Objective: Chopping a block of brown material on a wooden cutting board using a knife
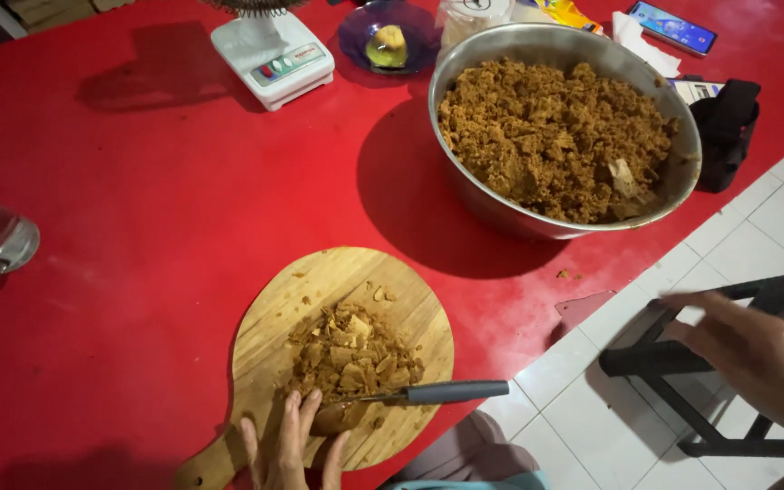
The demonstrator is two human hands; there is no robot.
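Left hand (pixel 285 446) flat on wooden cutting board (pixel 342 354), fingers spread, touching chopped brown sugar pile (pixel 351 354). Knife (pixel 415 396) lies across board's near edge, unheld. Right hand (pixel 759 358) off the board, open, fingers loosely spread, empty. Steel bowl (pixel 560 127) beyond board.

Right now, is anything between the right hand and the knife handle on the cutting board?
Nothing visible. The right hand hangs off the table edge over the tiled floor; the knife lies on the cutting board, its grey handle pointing toward that hand across open space.
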